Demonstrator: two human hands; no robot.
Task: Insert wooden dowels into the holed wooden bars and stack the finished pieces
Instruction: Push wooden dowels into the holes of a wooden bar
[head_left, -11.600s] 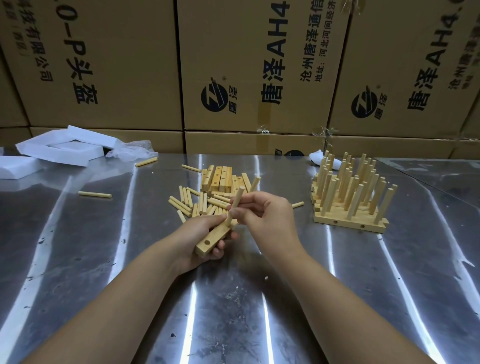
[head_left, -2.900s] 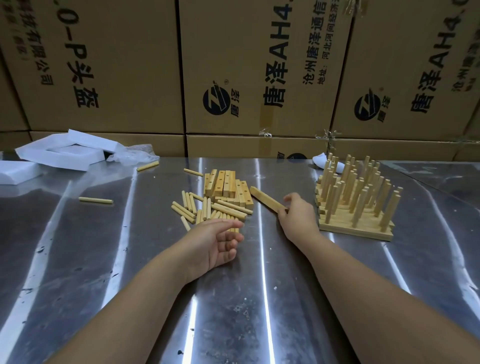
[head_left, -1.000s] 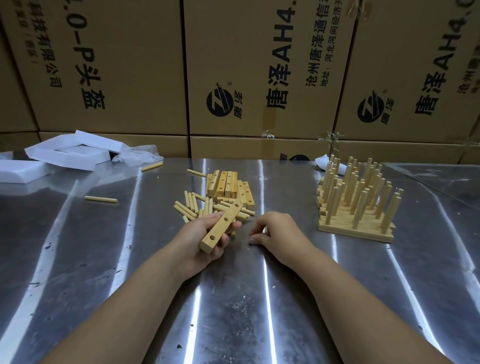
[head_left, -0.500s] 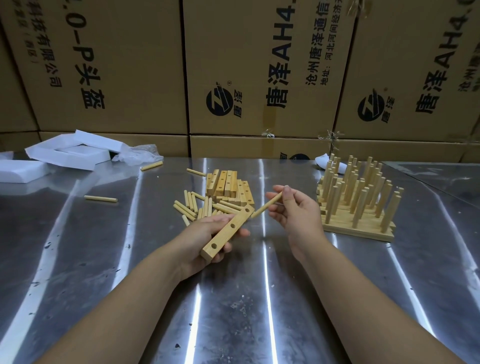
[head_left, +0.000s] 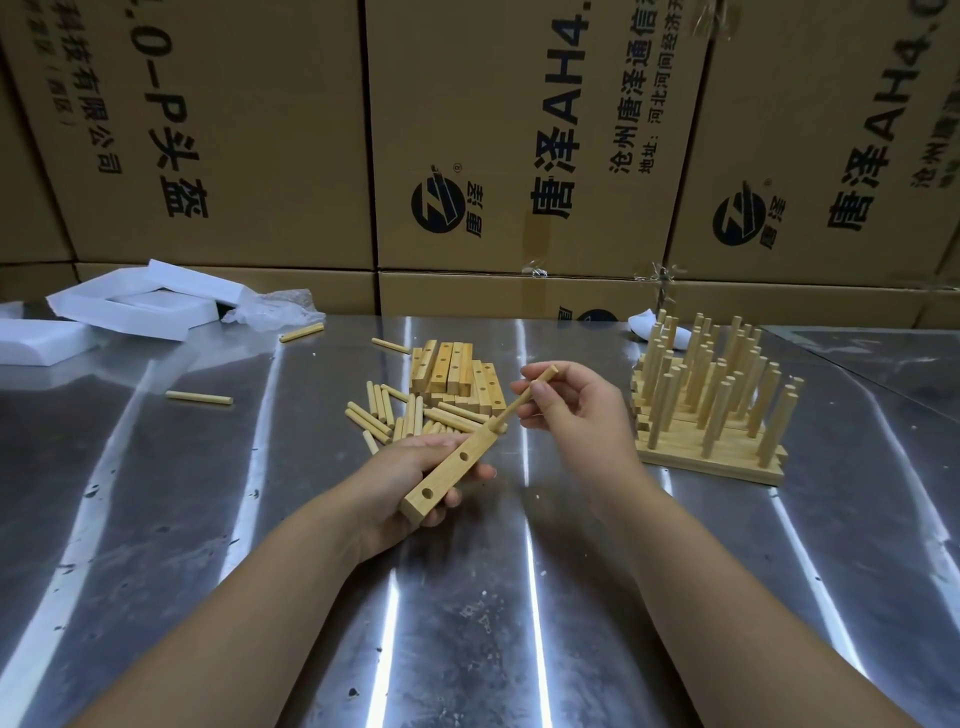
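Counts: my left grip (head_left: 410, 478) has one bar (head_left: 452, 470), two empty holes showing. My right grip (head_left: 576, 410) has one dowel (head_left: 519, 402). Three stray dowels (head_left: 199, 398) lie at 10 to 12 o'clock on the worktop (head_left: 467, 597). One loose dowel pile (head_left: 405, 421) at 12, over a dozen, exact number unclear. One heap of bars (head_left: 457, 371) behind it, at least six. One finished stack (head_left: 711, 457) at 2, pegs too crowded to count. About three foam pieces (head_left: 140, 306) at 10.

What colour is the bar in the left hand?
The bar is pale tan wood; head view.
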